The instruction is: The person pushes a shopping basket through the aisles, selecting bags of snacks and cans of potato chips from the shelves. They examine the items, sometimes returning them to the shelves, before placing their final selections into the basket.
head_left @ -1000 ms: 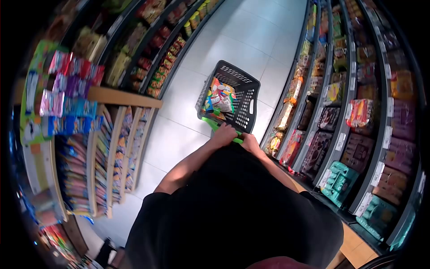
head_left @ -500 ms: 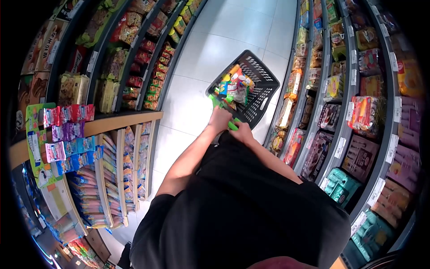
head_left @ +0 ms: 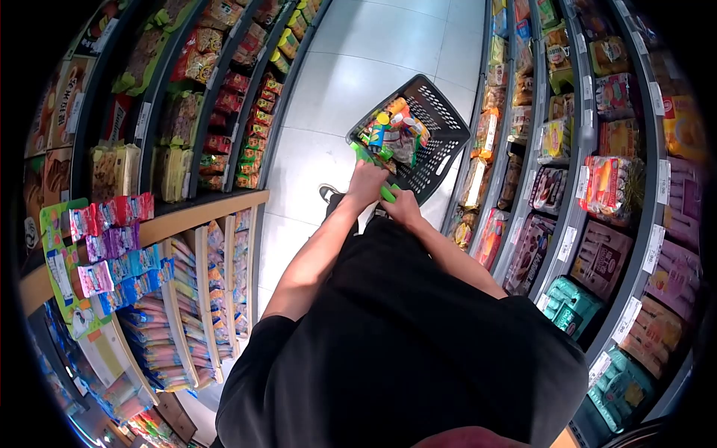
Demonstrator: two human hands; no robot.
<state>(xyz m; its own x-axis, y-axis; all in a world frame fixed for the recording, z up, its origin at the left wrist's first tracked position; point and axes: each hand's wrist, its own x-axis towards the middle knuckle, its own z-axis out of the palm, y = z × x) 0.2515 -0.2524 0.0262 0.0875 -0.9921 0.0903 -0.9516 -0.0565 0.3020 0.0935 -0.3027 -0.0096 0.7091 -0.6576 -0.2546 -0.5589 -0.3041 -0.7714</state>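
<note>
A black perforated shopping basket [head_left: 439,158] is in front of me over the pale floor, tilted in view. Its green handle [head_left: 388,193] runs under both of my hands. My left hand [head_left: 367,182] is closed round the handle near its left end. Lower and to the right, my right hand [head_left: 405,206] grips the other part of it. Inside the basket lies a pile of colourful packaged goods [head_left: 405,142], among them a blue container with a yellow cap [head_left: 378,133]. The fingertips of both hands are partly hidden.
Snack shelves [head_left: 196,112] line the left side, with a wooden-edged rack [head_left: 160,216] and hanging candy strips [head_left: 112,246] close by. Shelves of packaged cakes [head_left: 597,257] rise on the right. The tiled aisle floor [head_left: 358,71] runs ahead between them.
My left shoe has come into view beside the basket. The basket has shifted slightly, and the left shelves sit a little lower in view. Both hands keep their hold on the handle.
</note>
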